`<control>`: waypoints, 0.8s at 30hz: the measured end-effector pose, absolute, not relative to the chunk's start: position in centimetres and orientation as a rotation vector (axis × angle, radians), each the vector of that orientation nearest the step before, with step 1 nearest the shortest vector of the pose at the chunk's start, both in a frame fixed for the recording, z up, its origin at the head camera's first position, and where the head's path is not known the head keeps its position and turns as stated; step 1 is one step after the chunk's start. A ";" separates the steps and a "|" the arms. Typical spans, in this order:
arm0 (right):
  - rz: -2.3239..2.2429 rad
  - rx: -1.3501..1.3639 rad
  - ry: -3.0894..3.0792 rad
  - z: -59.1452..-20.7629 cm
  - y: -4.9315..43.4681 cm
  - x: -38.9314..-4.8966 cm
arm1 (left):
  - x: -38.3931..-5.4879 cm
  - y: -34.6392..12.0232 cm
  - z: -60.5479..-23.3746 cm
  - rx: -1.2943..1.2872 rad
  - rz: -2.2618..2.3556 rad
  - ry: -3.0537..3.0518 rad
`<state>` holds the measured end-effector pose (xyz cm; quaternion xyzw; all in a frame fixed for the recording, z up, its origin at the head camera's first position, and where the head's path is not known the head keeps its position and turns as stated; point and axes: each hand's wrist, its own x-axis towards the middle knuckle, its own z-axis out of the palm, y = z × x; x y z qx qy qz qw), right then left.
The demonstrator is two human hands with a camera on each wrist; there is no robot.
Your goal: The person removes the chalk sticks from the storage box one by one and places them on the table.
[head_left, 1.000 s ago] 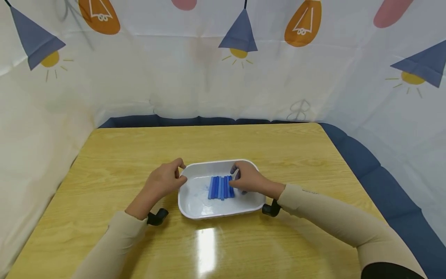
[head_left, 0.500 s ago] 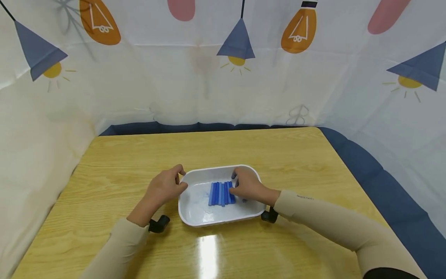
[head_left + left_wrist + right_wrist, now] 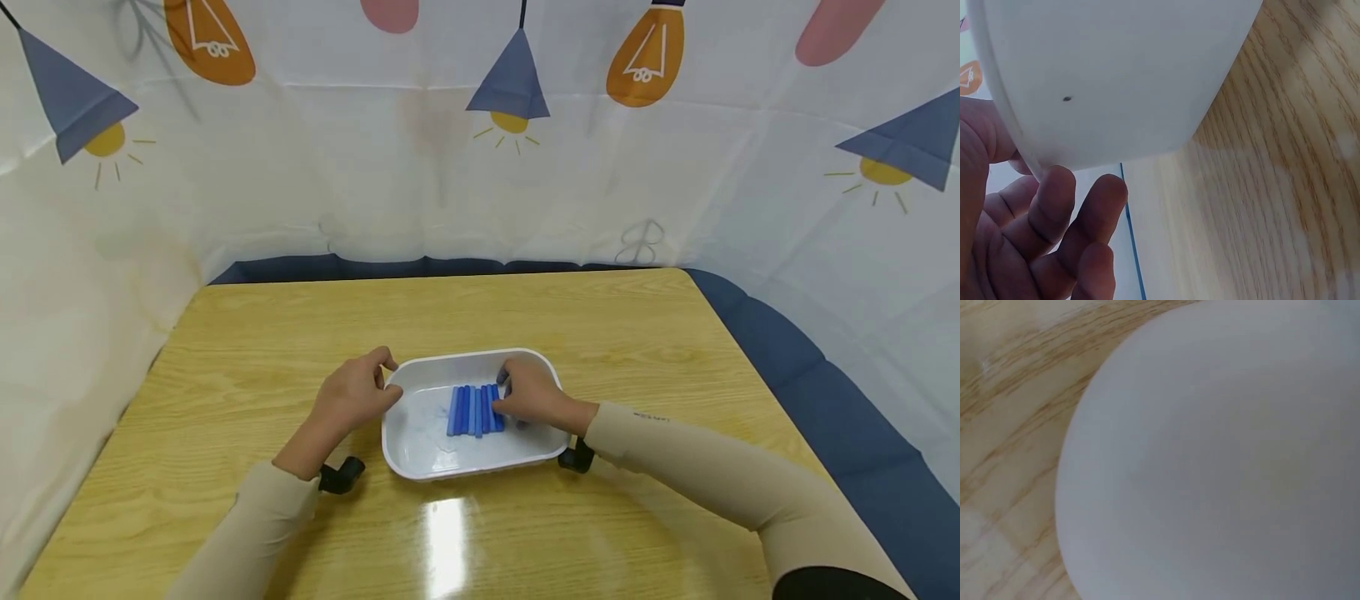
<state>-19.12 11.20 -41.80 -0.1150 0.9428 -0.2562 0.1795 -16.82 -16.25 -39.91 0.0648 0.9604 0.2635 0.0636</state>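
Note:
A white tray (image 3: 420, 446) stands on the table, with several blue sticks (image 3: 471, 411) like chalk or crayons side by side in a row inside it. My left hand (image 3: 348, 398) pinches the tray's left end by the rim between thumb and forefinger. In the left wrist view its other fingers (image 3: 1052, 203) curl loosely beside the tray's outer wall. Over the tray's right half, my right hand (image 3: 534, 396) has its thumb and curled forefinger at the rightmost stick, seemingly pinching it. The right wrist view shows only the blurred tray (image 3: 1210, 475) and table, not the fingers.
The wooden table (image 3: 315, 317) extends around the tray on all sides. Behind it hangs a white cloth (image 3: 360, 183) printed with lamps and bulbs. Dark blue padding (image 3: 795, 350) runs along the table's back and right edges. Small black devices (image 3: 342, 475) sit at both wrists.
The head view has tilted slightly up and down, shifting everything a little. Against the tray, both hands and the row of blue sticks look nearly the same as before.

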 end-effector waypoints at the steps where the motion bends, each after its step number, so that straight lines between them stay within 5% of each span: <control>1: -0.733 -0.323 2.662 -41.8 11.2 -19.1 | -16.8 -16.3 -39.9 0.194 0.794 2.902; 24: -0.778 -0.259 2.665 -42.2 11.0 -19.8 | -16.7 -15.6 -39.7 0.206 0.706 2.939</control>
